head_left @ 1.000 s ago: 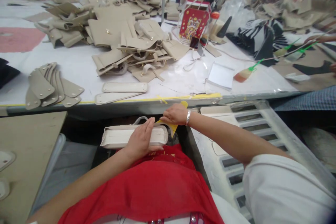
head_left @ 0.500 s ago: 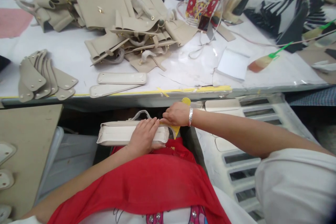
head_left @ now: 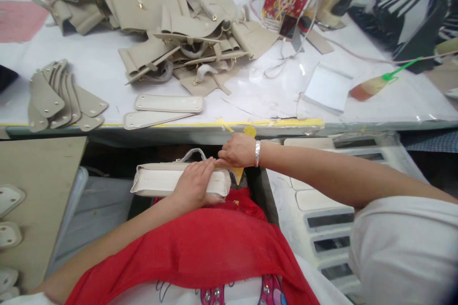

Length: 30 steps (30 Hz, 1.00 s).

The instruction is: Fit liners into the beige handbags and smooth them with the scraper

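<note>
A small beige handbag (head_left: 157, 179) lies on its side at my lap, its pale bottom panel facing me and its handle sticking up behind. My left hand (head_left: 195, 182) grips it near the right end, fingers over the top and thumb below. Right at that end, my right hand (head_left: 236, 150) is closed, its fingertips against the bag's upper corner. A flat yellow piece (head_left: 237, 173) shows below that hand and also above it; its middle is hidden in the fist, so I cannot make out its kind.
Ahead is a white worktable (head_left: 250, 100) with a heap of beige bag parts (head_left: 150, 5). Strap-like panels (head_left: 168, 103), a white pad (head_left: 327, 88) and a green-tipped glue bottle (head_left: 372, 86) lie nearer. A tan board (head_left: 39, 190) is at left, a slatted white rack (head_left: 322, 200) at right.
The view has shifted slightly, so the table things sit a little farther right. Both hands keep nearly the same place on the handbag.
</note>
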Each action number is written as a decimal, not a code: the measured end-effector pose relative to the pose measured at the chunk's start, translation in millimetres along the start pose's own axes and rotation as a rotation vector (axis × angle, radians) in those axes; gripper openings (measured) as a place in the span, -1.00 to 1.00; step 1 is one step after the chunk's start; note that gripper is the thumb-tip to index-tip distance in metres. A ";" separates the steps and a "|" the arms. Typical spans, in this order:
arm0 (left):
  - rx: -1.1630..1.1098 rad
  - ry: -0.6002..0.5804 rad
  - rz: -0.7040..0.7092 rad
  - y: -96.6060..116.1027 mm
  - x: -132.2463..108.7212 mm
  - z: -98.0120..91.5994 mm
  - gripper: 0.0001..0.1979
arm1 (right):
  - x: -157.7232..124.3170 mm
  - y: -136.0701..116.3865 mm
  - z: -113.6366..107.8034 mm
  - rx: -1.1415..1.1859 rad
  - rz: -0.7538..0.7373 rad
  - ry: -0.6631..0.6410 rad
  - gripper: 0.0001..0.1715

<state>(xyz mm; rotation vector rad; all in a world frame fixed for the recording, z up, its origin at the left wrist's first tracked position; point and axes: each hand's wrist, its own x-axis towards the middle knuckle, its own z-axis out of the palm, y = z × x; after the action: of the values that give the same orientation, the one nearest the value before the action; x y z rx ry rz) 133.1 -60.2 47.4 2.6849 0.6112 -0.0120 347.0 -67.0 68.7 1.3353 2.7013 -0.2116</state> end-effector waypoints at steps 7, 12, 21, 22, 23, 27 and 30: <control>0.082 -0.036 -0.001 7.3 5.0 0.9 -0.04 | -9.6 -1.2 8.4 0.051 0.052 -0.021 -0.37; 0.109 -0.042 0.042 13.9 4.1 1.4 -0.11 | -22.5 -19.5 9.4 0.097 0.194 -0.066 -0.32; -0.036 -0.016 0.054 0.0 2.1 -10.2 -0.04 | -50.3 -15.2 -8.9 0.588 0.563 0.127 -0.31; -0.039 -0.037 0.066 -1.0 4.3 -12.6 -0.08 | -52.3 -12.3 -11.5 0.787 0.592 0.236 -0.30; -0.040 -0.061 0.080 -1.6 6.9 -14.9 -0.14 | -52.2 -10.3 -13.4 1.003 0.590 0.345 -0.30; -0.048 -0.136 0.129 -2.5 15.2 -19.8 -0.30 | -30.4 -12.4 -13.9 1.690 0.326 0.619 -0.36; -0.031 -0.154 0.175 -3.7 15.0 -18.1 -0.29 | -6.0 -20.0 -9.8 1.887 0.162 0.638 -0.38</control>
<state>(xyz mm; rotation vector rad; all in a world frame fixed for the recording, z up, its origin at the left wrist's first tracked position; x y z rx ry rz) 143.7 -44.2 61.4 2.6671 0.3254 -0.1586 334.2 -81.9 80.8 1.8954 2.1401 -3.2289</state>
